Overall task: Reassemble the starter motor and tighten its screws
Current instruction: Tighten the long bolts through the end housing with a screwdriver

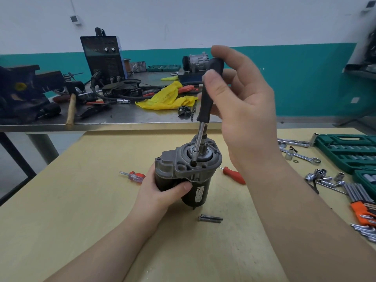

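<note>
The starter motor (189, 169) stands upright on the wooden table (81, 200), its grey nose housing on top and black body below. My left hand (160, 190) grips the black body from the left. My right hand (240, 94) pinches the black handle of a screwdriver (204, 106) near its top. The steel shaft slants down and its tip sits on a dark screw (193, 164) in the housing flange. Two long bolts (210, 218) lie side by side on the table just in front of the motor.
Two red-handled screwdrivers (135, 177) (234, 176) lie left and right of the motor. Loose sockets (323, 177), wrenches (301, 156), hex keys (360, 194) and a green socket case (350, 151) crowd the right edge. A cluttered steel bench (122, 119) stands behind.
</note>
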